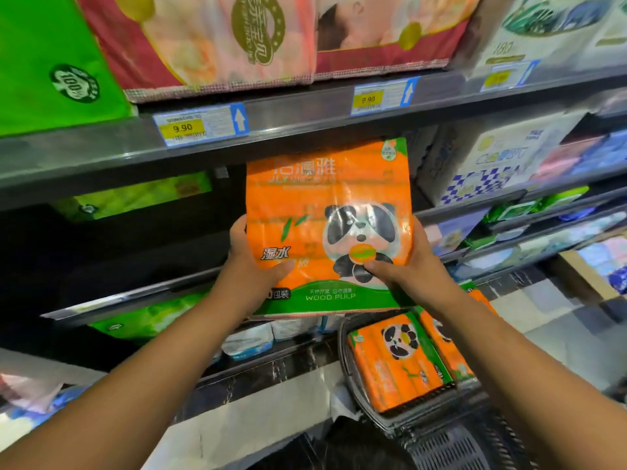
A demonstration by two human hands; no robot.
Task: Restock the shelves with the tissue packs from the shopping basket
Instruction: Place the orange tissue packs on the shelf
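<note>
both arms stretched forward, left hand (252, 262) and right hand (412, 266) holding the orange tissue pack (325, 212) upright at 12 o'clock by the shelf (135, 140), fingers (237, 228) curled round its sides, thumbs on front, basket (437, 432) at 5 o'clock

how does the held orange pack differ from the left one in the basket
The held pack stands upright; the basket pack lies tilted in the basket. The left hand and right hand grip the held pack; the basket pack is untouched. Both are orange with a panda.
</note>
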